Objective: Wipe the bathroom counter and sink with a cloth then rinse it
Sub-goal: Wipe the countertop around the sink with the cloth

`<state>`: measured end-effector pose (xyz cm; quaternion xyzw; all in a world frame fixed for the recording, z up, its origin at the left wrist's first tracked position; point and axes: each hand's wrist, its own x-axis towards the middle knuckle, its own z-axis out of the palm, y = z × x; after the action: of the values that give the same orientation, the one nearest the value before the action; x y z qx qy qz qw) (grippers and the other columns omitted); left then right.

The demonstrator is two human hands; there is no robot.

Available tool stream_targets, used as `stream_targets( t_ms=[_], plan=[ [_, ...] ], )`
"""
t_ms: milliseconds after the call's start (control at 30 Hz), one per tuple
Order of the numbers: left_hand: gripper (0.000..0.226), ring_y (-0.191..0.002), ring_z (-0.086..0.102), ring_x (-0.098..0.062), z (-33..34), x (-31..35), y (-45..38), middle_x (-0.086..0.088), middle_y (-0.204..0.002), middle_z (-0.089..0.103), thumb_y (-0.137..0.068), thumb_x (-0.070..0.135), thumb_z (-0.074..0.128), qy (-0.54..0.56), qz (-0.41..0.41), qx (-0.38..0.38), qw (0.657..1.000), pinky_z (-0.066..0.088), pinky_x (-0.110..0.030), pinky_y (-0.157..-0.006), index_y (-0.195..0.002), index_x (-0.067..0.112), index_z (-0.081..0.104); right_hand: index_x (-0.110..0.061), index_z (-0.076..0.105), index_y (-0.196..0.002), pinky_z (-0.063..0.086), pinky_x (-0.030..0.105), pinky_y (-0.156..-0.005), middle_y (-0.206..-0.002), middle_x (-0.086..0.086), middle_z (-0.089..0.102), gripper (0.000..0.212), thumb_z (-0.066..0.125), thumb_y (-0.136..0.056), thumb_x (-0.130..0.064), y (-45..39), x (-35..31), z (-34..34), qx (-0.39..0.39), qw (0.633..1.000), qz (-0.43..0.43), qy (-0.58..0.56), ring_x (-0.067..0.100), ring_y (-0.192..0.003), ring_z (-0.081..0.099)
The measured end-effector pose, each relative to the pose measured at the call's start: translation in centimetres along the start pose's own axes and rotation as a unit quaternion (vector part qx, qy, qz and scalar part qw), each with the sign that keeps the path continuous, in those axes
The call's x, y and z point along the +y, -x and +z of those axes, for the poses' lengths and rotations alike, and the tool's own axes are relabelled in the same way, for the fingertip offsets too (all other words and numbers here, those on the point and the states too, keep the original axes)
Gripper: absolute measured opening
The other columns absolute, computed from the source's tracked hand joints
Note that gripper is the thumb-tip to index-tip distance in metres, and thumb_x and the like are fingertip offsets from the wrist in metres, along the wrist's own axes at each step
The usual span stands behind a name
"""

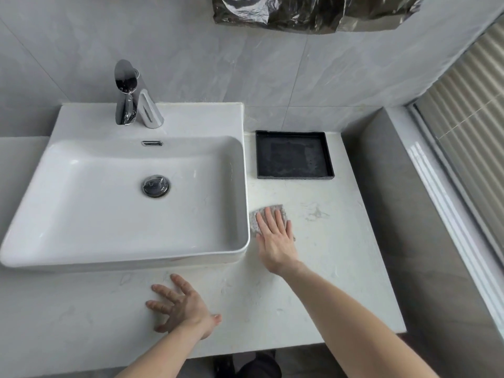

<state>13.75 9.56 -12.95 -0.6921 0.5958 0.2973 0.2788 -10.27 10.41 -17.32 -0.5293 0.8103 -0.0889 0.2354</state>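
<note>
A: Where is the cloth (268,218)?

B: Flat on the white worktop (335,241), just beside the sink (122,203), at its right front corner. The right hand (275,240) lies on top, straight fingers pressing it down, palm covering its near half.

A: So no real grip?

B: None; nothing curls round the cloth. The left hand (181,305) rests spread on the worktop in front of the sink, holding nothing.

A: Anything else?

B: 1 black tray (294,155) behind the cloth, well apart from it.

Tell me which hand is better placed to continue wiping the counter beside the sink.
The right hand: it already presses flat on the cloth, right of the sink. The left hand holds nothing, fingers spread at the counter's front.
</note>
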Motion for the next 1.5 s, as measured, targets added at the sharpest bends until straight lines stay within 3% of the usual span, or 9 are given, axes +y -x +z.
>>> stream_targets(
  t_ms=[133, 367, 500, 667, 833, 1000, 1233, 1367, 1500],
  plan=[
    [0.157, -0.146, -0.013, -0.056, 0.1, 0.0, -0.1, -0.03, -0.151, -0.041, -0.062, 0.061, 0.086, -0.008, 0.003, 0.001, 1.0, 0.036, -0.069, -0.106, -0.15, 0.013, -0.034, -0.035, 0.003, -0.164, -0.009, 0.047, -0.128, -0.171, -0.011, -0.014, 0.059, 0.019, -0.108, -0.044, 2.5, 3.4, 0.1, 0.023, 0.999, 0.018, 0.021, 0.016, -0.157, -0.019],
    [0.158, -0.146, -0.013, -0.057, 0.0, 0.0, -0.1, -0.03, -0.152, -0.04, -0.061, 0.061, 0.087, -0.006, 0.003, -0.001, 1.0, 0.037, -0.07, -0.105, -0.15, 0.012, -0.035, -0.028, 0.005, -0.165, 0.001, 0.054, -0.128, -0.174, 0.001, -0.006, 0.062, 0.022, -0.108, -0.043, 7.3, 16.0, -4.6, 0.086, 0.96, 0.267, -0.004, 0.023, -0.159, -0.01],
    [0.158, -0.145, -0.014, -0.06, -0.2, 0.3, 0.0, -0.034, -0.15, -0.04, -0.063, 0.061, 0.086, -0.008, -0.004, -0.012, 1.0, 0.034, -0.071, -0.107, -0.148, 0.009, -0.036, -0.023, 0.006, -0.165, 0.004, 0.057, -0.127, -0.173, 0.008, -0.002, 0.064, 0.023, -0.107, -0.042, 6.5, 15.6, -5.8, 0.072, 0.943, 0.324, -0.006, 0.032, -0.159, -0.002],
    [0.158, -0.144, -0.014, -0.061, -0.1, 0.2, -0.1, -0.035, -0.149, -0.04, -0.063, 0.062, 0.085, -0.005, -0.003, -0.014, 1.0, 0.032, -0.07, -0.109, -0.148, 0.008, -0.036, -0.03, -0.005, -0.164, -0.013, 0.053, -0.126, -0.171, 0.002, -0.02, 0.067, 0.02, -0.106, -0.049, 4.2, 7.4, -2.4, 0.028, 0.976, 0.215, -0.004, 0.028, -0.157, -0.022],
    [0.158, -0.144, -0.014, -0.061, -0.1, 0.1, -0.1, -0.034, -0.151, -0.038, -0.062, 0.062, 0.086, -0.009, 0.0, -0.003, 1.0, 0.029, -0.07, -0.11, -0.149, 0.008, -0.035, -0.031, -0.001, -0.165, -0.011, 0.057, -0.125, -0.172, -0.001, -0.016, 0.066, 0.022, -0.105, -0.047, 4.2, -0.3, 1.4, -0.016, 0.999, 0.039, 0.018, 0.027, -0.157, -0.021],
    [0.158, -0.145, -0.012, -0.06, 0.2, 0.1, -0.2, -0.033, -0.152, -0.037, -0.062, 0.064, 0.085, -0.016, 0.0, 0.002, 1.0, 0.031, -0.069, -0.11, -0.15, 0.009, -0.034, -0.038, 0.0, -0.164, -0.01, 0.051, -0.127, -0.172, -0.01, -0.014, 0.062, 0.021, -0.107, -0.052, 6.3, 0.7, 2.1, -0.009, 0.998, -0.036, 0.046, 0.02, -0.157, -0.021],
    [0.158, -0.146, -0.013, -0.057, 0.4, -0.2, -0.4, -0.028, -0.153, -0.039, -0.06, 0.065, 0.085, -0.018, 0.0, 0.008, 1.0, 0.033, -0.067, -0.111, -0.149, 0.013, -0.035, -0.041, -0.01, -0.162, -0.013, 0.046, -0.128, -0.17, -0.012, -0.019, 0.061, 0.018, -0.108, -0.05, 9.6, 11.8, -1.2, 0.04, 0.993, 0.098, 0.051, 0.015, -0.156, -0.024],
    [0.159, -0.146, -0.013, -0.057, 0.3, -0.2, -0.1, -0.027, -0.154, -0.039, -0.059, 0.063, 0.087, -0.014, -0.001, 0.015, 1.0, 0.033, -0.067, -0.111, -0.15, 0.014, -0.034, -0.033, 0.001, -0.165, 0.0, 0.052, -0.129, -0.174, -0.002, -0.007, 0.06, 0.019, -0.108, -0.044, 12.1, 18.7, -4.2, 0.078, 0.968, 0.237, 0.014, 0.021, -0.159, -0.01],
    [0.162, -0.147, -0.013, -0.056, 0.1, 0.0, 0.2, -0.026, -0.155, -0.037, -0.055, 0.063, 0.089, -0.007, -0.01, 0.016, 1.0, 0.03, -0.067, -0.113, -0.151, 0.016, -0.033, -0.026, 0.01, -0.165, 0.004, 0.054, -0.128, -0.173, 0.006, 0.002, 0.059, 0.026, -0.109, -0.035, 12.1, 19.2, -4.8, 0.084, 0.962, 0.259, -0.016, 0.028, -0.159, 0.0]
  ],
)
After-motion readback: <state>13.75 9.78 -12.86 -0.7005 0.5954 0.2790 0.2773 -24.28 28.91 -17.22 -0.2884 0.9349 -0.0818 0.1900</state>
